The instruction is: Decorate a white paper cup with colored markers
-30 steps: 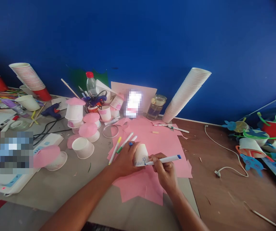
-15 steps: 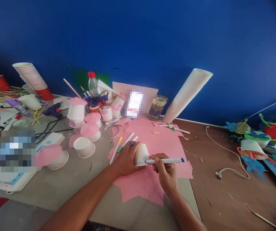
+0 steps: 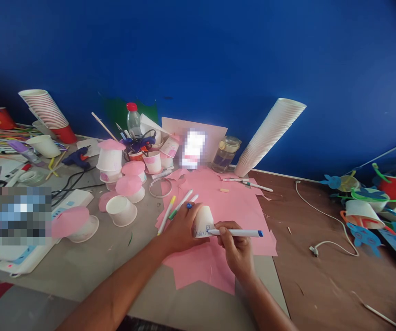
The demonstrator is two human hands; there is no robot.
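Note:
My left hand [image 3: 183, 229] is wrapped round a white paper cup [image 3: 203, 219], held tilted above the pink paper [image 3: 215, 269]. Blue drawn marks run along the lower part of the cup's side. In my right hand [image 3: 236, 247] is a white marker [image 3: 241, 232] with a blue end, gripped like a pen. The marker's tip meets the cup at the blue marks. A yellow-capped marker [image 3: 166, 215] and a green-banded marker [image 3: 180, 204] lie beside my left hand. My left palm hides part of the cup.
Left of the paper stand a white cup [image 3: 121, 211] and several cups with pink paper tops [image 3: 131, 184]. A tall cup stack [image 3: 270, 138] leans at the blue wall near a glass jar [image 3: 226, 154]. A power strip [image 3: 46, 232] and glue gun [image 3: 77, 157] lie left; a white cable [image 3: 329, 216] lies right.
The marker has tilted slightly, its blue end a little lower and further left, while its tip stays at the cup. My left hand and the cup have barely moved.

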